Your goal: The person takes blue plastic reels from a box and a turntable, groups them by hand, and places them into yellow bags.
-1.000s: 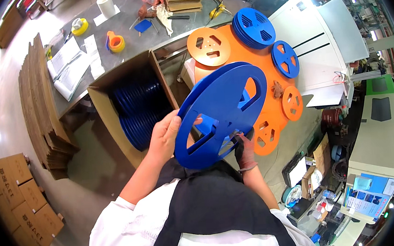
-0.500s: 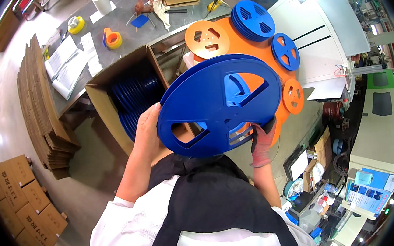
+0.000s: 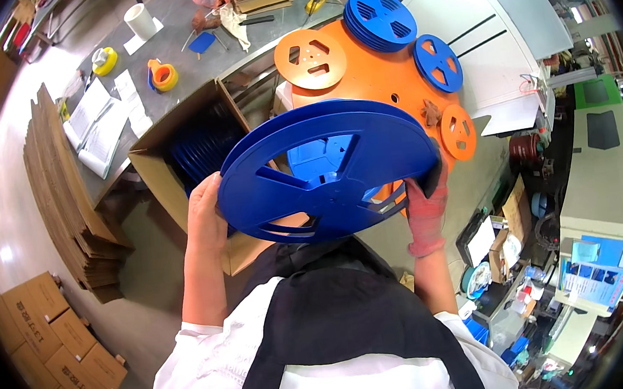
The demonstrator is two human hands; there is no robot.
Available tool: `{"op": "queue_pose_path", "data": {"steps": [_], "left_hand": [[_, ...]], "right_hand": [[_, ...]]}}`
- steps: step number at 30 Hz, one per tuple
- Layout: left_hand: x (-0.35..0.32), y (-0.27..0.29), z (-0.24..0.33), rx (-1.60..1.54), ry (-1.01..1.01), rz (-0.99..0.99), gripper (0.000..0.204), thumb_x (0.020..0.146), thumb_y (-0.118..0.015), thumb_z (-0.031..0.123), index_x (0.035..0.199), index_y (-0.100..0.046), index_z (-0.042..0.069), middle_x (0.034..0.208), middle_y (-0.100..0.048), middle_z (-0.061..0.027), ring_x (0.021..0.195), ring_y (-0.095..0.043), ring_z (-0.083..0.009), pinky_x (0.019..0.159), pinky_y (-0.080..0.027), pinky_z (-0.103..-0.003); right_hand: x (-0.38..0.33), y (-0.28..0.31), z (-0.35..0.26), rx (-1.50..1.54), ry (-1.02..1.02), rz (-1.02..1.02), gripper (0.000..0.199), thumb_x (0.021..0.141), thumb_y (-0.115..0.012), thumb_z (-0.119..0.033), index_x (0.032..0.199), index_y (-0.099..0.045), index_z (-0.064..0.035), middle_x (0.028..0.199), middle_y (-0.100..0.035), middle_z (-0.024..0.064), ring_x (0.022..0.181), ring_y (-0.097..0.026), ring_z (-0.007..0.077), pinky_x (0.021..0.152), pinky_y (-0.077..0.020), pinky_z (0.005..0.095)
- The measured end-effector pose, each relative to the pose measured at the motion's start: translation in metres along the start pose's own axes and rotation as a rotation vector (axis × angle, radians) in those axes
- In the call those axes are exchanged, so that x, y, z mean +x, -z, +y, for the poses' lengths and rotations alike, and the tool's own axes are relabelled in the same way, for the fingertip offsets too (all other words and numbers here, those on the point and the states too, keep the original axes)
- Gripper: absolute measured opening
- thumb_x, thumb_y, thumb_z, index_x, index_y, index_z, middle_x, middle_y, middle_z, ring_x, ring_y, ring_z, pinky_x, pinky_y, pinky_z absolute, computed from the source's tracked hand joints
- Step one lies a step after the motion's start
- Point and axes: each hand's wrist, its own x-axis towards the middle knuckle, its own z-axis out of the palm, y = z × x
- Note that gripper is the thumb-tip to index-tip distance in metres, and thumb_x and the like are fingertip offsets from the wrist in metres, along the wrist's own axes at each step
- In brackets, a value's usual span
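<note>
A large blue plastic reel (image 3: pixel 252 192) is held up in front of my apron, tilted, with cut-out windows in its faces. My bare left hand (image 3: pixel 206 215) grips its left rim. On the opposite side my right hand (image 3: pixel 428 203), in a reddish glove with dark fingertips, is closed around the right rim. Beyond the reel's left edge, an open carton (image 3: pixel 155 180) contains several blue reels (image 3: pixel 200 149) standing on edge. Behind the held reel is an orange round-topped surface (image 3: pixel 373 89), partly hidden; another blue part shows through the reel's windows.
On the orange surface lie a stack of blue reels (image 3: pixel 383 19), a blue disc (image 3: pixel 438 63) and two orange discs (image 3: pixel 311 59). A grey workbench (image 3: pixel 189 64) carries tape rolls and papers. Flattened cardboard (image 3: pixel 67 194) leans at left; sealed cartons (image 3: pixel 49 328) sit lower left.
The reel has turned between my hands, so its windows sit differently, and it tilts flatter. My hands are farther apart, the left lower and the right farther right. The whole view has shifted slightly.
</note>
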Motion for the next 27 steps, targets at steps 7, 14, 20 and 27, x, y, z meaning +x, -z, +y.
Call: {"op": "queue_pose_path", "data": {"steps": [7, 14, 20, 27], "left_hand": [[0.001, 0.003, 0.018, 0.108, 0.019, -0.186, 0.037, 0.097, -0.051, 0.032, 0.103, -0.064, -0.002, 0.095, -0.069, -0.0134, 0.084, -0.066, -0.0163, 0.077, -0.053, -0.028], [0.016, -0.010, 0.053, 0.289, -0.052, -0.469, 0.041, 0.097, -0.049, 0.032, 0.098, -0.062, -0.007, 0.083, -0.068, -0.0170, 0.075, -0.067, -0.0219, 0.072, -0.055, -0.032], [-0.008, 0.012, 0.041, 0.100, -0.084, -0.090, 0.035, 0.095, -0.051, 0.028, 0.086, -0.060, -0.004, 0.063, -0.061, -0.0142, 0.048, -0.058, -0.0205, 0.047, -0.049, -0.029], [-0.029, 0.037, 0.010, -0.094, -0.043, 0.001, 0.039, 0.093, -0.052, 0.033, 0.091, -0.060, -0.006, 0.063, -0.061, -0.0125, 0.046, -0.056, -0.0187, 0.051, -0.050, -0.029]], "right_hand": [[0.014, 0.004, -0.027, -0.199, 0.198, -0.131, 0.062, 0.076, -0.068, 0.003, 0.132, -0.043, -0.0052, 0.131, -0.053, 0.0163, 0.120, -0.052, 0.0341, 0.100, -0.0428, 0.0377], [0.029, -0.011, -0.053, -0.427, 0.426, -0.264, 0.066, 0.071, -0.071, 0.000, 0.131, -0.045, -0.0091, 0.131, -0.050, 0.0181, 0.115, -0.053, 0.0403, 0.095, -0.0471, 0.0429], [0.023, -0.019, -0.030, -0.046, 0.186, -0.083, 0.068, 0.072, -0.079, -0.009, 0.131, -0.046, -0.0043, 0.130, -0.054, 0.0170, 0.119, -0.054, 0.0304, 0.097, -0.0462, 0.0382], [0.003, -0.032, -0.008, 0.150, 0.015, -0.093, 0.062, 0.076, -0.076, -0.005, 0.131, -0.047, -0.0030, 0.127, -0.057, 0.0131, 0.115, -0.056, 0.0213, 0.098, -0.0441, 0.0336]]}}
